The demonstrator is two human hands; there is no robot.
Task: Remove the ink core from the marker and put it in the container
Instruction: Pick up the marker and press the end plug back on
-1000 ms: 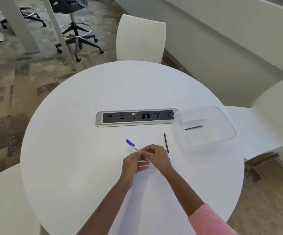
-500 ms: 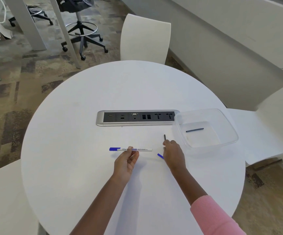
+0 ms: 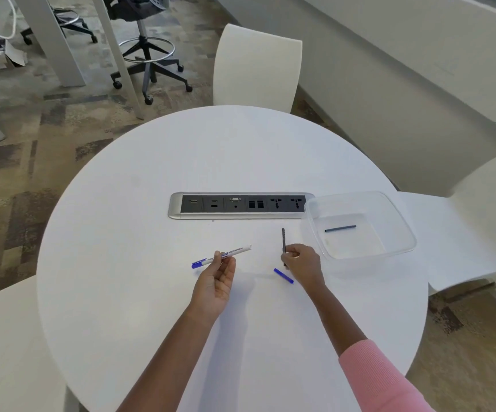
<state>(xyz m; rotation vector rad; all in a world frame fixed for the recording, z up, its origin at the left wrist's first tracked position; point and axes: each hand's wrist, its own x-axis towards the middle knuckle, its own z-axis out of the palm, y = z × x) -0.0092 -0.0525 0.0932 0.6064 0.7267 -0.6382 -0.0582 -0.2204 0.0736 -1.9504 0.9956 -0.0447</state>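
My left hand (image 3: 215,281) holds a white whiteboard marker (image 3: 235,252) with a blue cap at its left end, lifted a little above the round white table (image 3: 139,292). My right hand (image 3: 302,263) pinches the lower end of a thin dark ink core (image 3: 283,237) that points away from me. A small blue end plug (image 3: 283,275) lies on the table by my right wrist. To the right stands a clear plastic container (image 3: 395,215) with one dark ink core (image 3: 340,228) inside it.
A silver power and data socket strip (image 3: 238,205) is set into the table behind the hands. White chairs stand at the far side (image 3: 255,66) and at the right (image 3: 479,221). A black office stool (image 3: 148,58) stands on the carpet beyond.
The hands, first together on the marker, have parted. The left keeps the marker and has tilted it. The right has reached the loose ink core and closed its fingers on it.
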